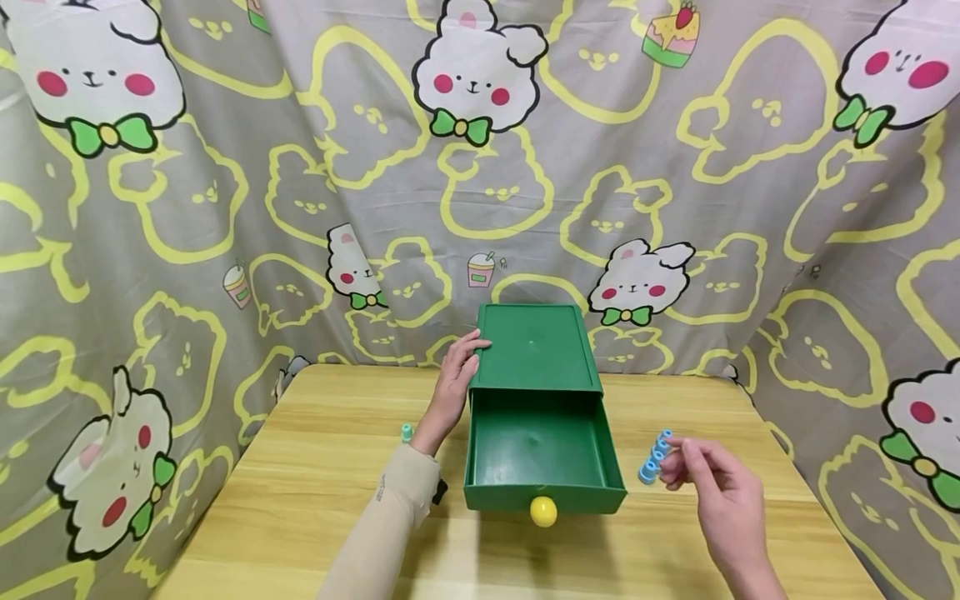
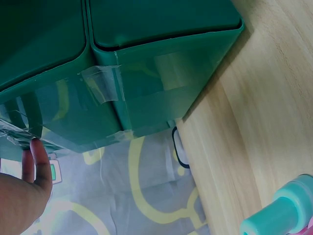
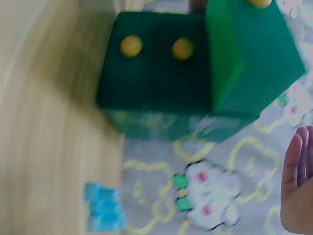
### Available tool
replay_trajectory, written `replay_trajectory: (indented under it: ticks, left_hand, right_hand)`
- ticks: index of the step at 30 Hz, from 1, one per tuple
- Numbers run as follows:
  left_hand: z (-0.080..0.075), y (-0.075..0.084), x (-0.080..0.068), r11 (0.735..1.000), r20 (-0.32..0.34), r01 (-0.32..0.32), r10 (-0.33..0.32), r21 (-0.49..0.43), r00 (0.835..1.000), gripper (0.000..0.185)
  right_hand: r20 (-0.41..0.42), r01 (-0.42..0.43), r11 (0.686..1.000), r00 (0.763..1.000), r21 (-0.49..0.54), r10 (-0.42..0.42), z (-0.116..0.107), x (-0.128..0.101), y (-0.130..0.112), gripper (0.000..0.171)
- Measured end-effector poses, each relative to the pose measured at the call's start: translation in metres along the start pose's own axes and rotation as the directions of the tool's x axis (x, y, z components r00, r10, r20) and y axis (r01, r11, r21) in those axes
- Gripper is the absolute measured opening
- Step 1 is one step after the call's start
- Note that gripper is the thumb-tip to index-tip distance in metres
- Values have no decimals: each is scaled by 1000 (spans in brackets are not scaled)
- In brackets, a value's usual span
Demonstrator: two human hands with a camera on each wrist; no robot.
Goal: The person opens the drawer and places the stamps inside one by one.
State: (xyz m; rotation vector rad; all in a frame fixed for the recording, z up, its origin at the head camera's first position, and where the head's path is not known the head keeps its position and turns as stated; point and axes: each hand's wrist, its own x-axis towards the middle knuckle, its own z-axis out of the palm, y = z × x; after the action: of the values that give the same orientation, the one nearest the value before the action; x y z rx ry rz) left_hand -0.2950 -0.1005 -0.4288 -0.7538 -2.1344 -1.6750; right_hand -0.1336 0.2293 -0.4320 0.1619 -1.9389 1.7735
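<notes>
Blue pieces [image 1: 652, 458], a short stacked row, sat pinched in the right hand [image 1: 716, 492] fingertips, other fingers loosely curled, just right of the open green drawer [image 1: 542, 454] with its yellow knob [image 1: 543, 511]. Left hand [image 1: 456, 379] lay with straight fingers together against the green box [image 1: 536, 346] top's left edge. Small teal piece [image 1: 407, 432] stood on the wooden table [image 1: 300, 500] near the left wrist.
</notes>
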Motion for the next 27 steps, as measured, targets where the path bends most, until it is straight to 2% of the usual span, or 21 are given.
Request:
replay_trajectory:
  ticks: [5, 7, 10, 13, 15, 19, 24, 27]
  left_hand:
    - [-2, 1, 2, 1000, 10, -1, 1, 10, 1000, 35]
    - [-2, 1, 2, 1000, 12, 0, -1, 13, 1000, 35]
    - [-2, 0, 2, 1000, 11, 3, -3, 15, 1000, 35]
    - [-2, 1, 1, 1000, 13, 5, -5, 18, 1000, 35]
    - [-2, 1, 0, 1000, 15, 7, -7, 18, 1000, 36]
    - [-1, 0, 0, 1000, 14, 9, -9, 18, 1000, 36]
    - [-1, 0, 0, 1000, 12, 10, -10, 14, 1000, 36]
    - [-1, -1, -1, 1000, 12, 8, -8, 16, 1000, 36]
  right_hand:
    - [-16, -135, 990, 991, 28, 136, -12, 21, 41, 26]
    - [-21, -172, 985, 985, 0, 172, -20, 26, 62, 25]
    - [-47, -225, 964, 974, -143, 221, -35, 34, 92, 34]
    - [-65, -290, 911, 957, -295, 283, -49, 38, 114, 46]
    - [-63, -339, 869, 938, -360, 340, -56, 39, 123, 55]
    - [-24, -407, 847, 905, -343, 425, -66, 41, 136, 64]
    - [68, -513, 815, 834, -269, 547, -71, 44, 145, 72]
    - [112, -550, 791, 798, -269, 593, -72, 45, 148, 73]
